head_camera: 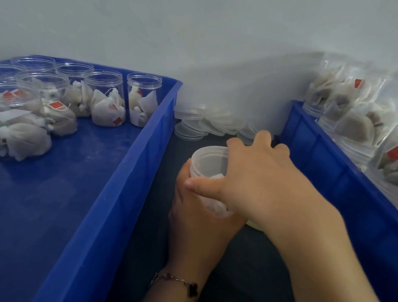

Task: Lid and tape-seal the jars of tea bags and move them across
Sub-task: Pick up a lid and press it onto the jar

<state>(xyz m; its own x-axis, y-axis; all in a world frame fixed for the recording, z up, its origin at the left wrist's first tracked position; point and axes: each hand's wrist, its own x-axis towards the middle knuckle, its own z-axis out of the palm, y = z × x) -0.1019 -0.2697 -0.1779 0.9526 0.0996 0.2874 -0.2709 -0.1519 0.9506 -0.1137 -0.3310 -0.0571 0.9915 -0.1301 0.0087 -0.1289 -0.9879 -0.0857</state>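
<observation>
A clear plastic jar [208, 161] with white tea bags inside stands lidless on the dark strip between two blue bins. My left hand [200, 215] grips it from below and behind, fingers wrapped round its body. My right hand [263, 183] stretches over the jar's right side toward a heap of clear lids [211, 125] against the wall. Its thumb lies straight across the jar and its fingertips are hidden behind the knuckles. Several more open jars of tea bags [107, 98] stand in the left blue bin [126, 167].
The right blue bin [339, 172] holds clear bags of tea bags [370, 120] with red tags. A pale yellowish object [255, 225] peeks out under my right wrist. Loose tea bags [20, 140] lie in the left bin. A white wall closes the back.
</observation>
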